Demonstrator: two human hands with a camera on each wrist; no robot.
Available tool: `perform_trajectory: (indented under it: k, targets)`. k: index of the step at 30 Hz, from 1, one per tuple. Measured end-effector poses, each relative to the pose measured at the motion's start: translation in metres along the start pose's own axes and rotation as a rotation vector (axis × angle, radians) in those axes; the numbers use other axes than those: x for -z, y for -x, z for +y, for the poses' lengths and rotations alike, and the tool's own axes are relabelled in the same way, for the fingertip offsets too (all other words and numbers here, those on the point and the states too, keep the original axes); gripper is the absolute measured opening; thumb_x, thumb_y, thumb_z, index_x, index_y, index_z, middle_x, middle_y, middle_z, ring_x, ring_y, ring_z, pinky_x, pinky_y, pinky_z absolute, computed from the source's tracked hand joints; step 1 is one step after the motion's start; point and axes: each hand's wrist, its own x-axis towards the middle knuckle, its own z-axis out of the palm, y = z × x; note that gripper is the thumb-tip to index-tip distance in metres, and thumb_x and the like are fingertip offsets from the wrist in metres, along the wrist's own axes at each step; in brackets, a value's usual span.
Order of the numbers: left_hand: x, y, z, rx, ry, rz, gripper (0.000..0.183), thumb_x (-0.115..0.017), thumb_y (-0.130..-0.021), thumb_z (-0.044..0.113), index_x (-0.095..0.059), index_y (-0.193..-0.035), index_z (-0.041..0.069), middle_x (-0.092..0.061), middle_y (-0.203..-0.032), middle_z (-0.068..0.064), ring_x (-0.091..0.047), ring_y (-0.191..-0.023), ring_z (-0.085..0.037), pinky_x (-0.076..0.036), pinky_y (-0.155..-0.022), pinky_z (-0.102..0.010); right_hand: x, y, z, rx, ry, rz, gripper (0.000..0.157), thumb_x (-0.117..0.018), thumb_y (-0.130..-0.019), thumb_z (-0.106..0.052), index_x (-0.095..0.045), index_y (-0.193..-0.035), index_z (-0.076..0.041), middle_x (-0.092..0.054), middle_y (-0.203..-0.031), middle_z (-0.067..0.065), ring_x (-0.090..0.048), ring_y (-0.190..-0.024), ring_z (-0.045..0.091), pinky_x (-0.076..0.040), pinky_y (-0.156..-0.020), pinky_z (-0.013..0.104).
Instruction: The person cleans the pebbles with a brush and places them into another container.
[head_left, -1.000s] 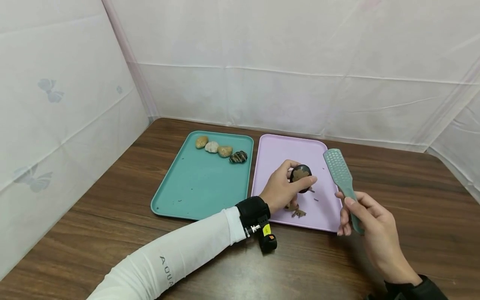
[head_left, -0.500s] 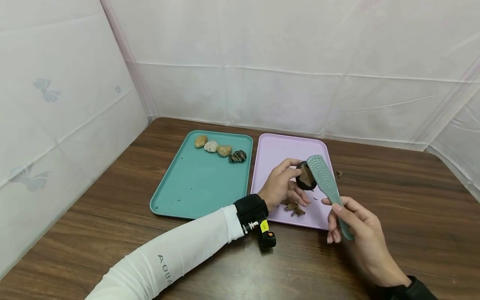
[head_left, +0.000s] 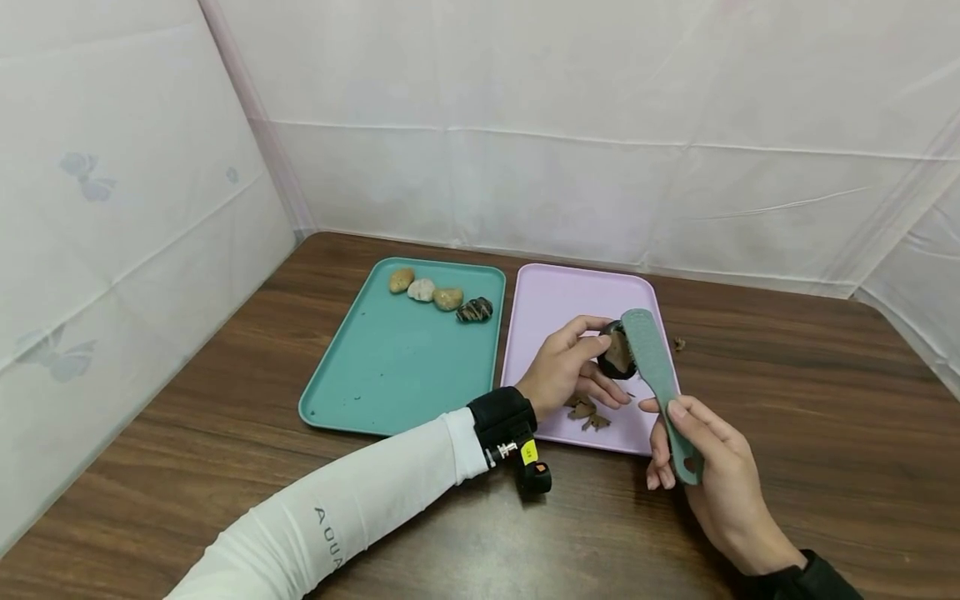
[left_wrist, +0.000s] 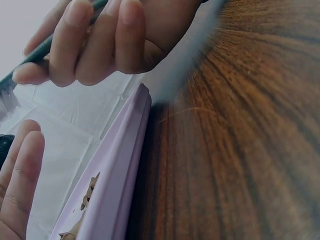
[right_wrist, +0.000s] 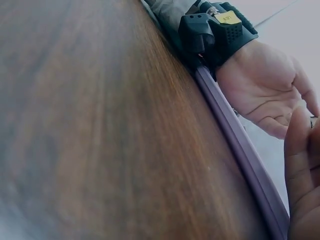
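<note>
In the head view my left hand [head_left: 561, 360] holds a dark, rounded stone [head_left: 618, 353] by its edge above the lilac tray [head_left: 573, 292]. Brown, mud-like matter covers the stone's near face. A green brush [head_left: 654, 358] is gripped by its handle in my right hand [head_left: 722, 482]. Its head meets the right side of the stone, smooth back outward; the left wrist view catches the bristles [left_wrist: 9, 104]. Brown crumbs [head_left: 587, 412] lie on the lilac tray under my left hand. Most of the stone is out of sight in both wrist views.
A teal tray [head_left: 397, 367] stands on the left, with a row of several stones [head_left: 447, 299] along its far side. One small brown crumb [head_left: 679, 343] lies on the wooden table [head_left: 795, 392] right of the lilac tray. White sheeting [head_left: 480, 108] rises behind the table.
The brush has swung left and come up to the stone, its bristled face turning away from view. My left hand has shifted the stone slightly right and turned its muddy face toward the brush.
</note>
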Motion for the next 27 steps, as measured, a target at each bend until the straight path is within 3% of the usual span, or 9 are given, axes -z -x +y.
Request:
perform_trajectory:
  k: [4, 9, 14, 18, 22, 24, 27]
  targets:
    - [-0.0005, -0.0010, -0.0006, -0.030, -0.009, 0.032, 0.045, -0.039, -0.114, 0.015, -0.038, -0.154, -0.006, -0.064, -0.109, -0.042, -0.073, -0.065, -0.013, -0.067, -0.069, -0.041, 0.0005, -0.0011, 0.0000, -0.059, 0.037, -0.006, 0.034, -0.038, -0.118, -0.016, -0.067, -0.126, 0.000, -0.054, -0.071, 0.001, -0.048, -0.051, 0.019, -0.058, -0.051, 0.034]
    - [-0.0002, -0.0010, -0.0006, -0.075, -0.024, 0.089, 0.043, -0.042, -0.114, 0.015, -0.040, -0.153, -0.005, -0.066, -0.106, -0.036, -0.073, -0.064, -0.014, -0.067, -0.067, -0.043, 0.0004, -0.0015, 0.0014, -0.095, 0.050, 0.008, 0.033, -0.039, -0.118, -0.017, -0.070, -0.122, -0.006, -0.050, -0.069, 0.000, -0.035, -0.050, 0.029, -0.052, -0.045, 0.034]
    - [0.0002, -0.0004, 0.0011, -0.087, 0.003, 0.138, 0.043, -0.041, -0.115, 0.016, -0.042, -0.152, -0.004, -0.064, -0.109, -0.041, -0.074, -0.065, -0.014, -0.068, -0.070, -0.045, 0.0034, -0.0010, 0.0024, -0.069, -0.013, -0.031, 0.035, -0.036, -0.118, -0.013, -0.070, -0.118, -0.005, -0.045, -0.065, 0.002, -0.025, -0.048, 0.030, -0.044, -0.038, 0.036]
    - [-0.0004, -0.0005, 0.0030, -0.077, -0.011, 0.114, 0.043, -0.041, -0.115, 0.016, -0.042, -0.152, -0.005, -0.064, -0.110, -0.040, -0.074, -0.066, -0.015, -0.067, -0.069, -0.043, 0.0040, -0.0018, 0.0019, -0.022, -0.045, -0.003, 0.036, -0.033, -0.118, -0.011, -0.067, -0.116, 0.000, -0.040, -0.064, 0.007, -0.024, -0.047, 0.030, -0.035, -0.036, 0.041]
    - [-0.0012, 0.0003, 0.0025, -0.077, -0.047, 0.072, 0.043, -0.041, -0.115, 0.014, -0.041, -0.153, -0.006, -0.066, -0.108, -0.034, -0.074, -0.065, -0.017, -0.067, -0.067, -0.042, 0.0032, -0.0022, 0.0022, -0.069, -0.006, -0.005, 0.037, -0.034, -0.119, -0.015, -0.069, -0.115, -0.003, -0.045, -0.065, 0.003, -0.028, -0.049, 0.032, -0.044, -0.040, 0.036]
    - [-0.0010, 0.0003, 0.0017, -0.088, -0.043, 0.082, 0.043, -0.042, -0.115, 0.014, -0.041, -0.152, -0.006, -0.066, -0.109, -0.034, -0.074, -0.065, -0.017, -0.067, -0.067, -0.043, 0.0030, -0.0021, 0.0029, -0.109, 0.017, -0.039, 0.039, -0.034, -0.119, -0.017, -0.071, -0.116, -0.007, -0.048, -0.067, 0.000, -0.029, -0.050, 0.033, -0.051, -0.044, 0.033]
    - [0.0002, 0.0000, 0.0006, -0.105, -0.029, 0.122, 0.043, -0.042, -0.114, 0.014, -0.042, -0.152, -0.006, -0.066, -0.109, -0.036, -0.074, -0.065, -0.015, -0.067, -0.068, -0.045, 0.0024, -0.0023, 0.0036, -0.132, 0.015, -0.072, 0.040, -0.033, -0.119, -0.017, -0.072, -0.115, -0.008, -0.049, -0.067, 0.000, -0.027, -0.050, 0.034, -0.052, -0.044, 0.033]
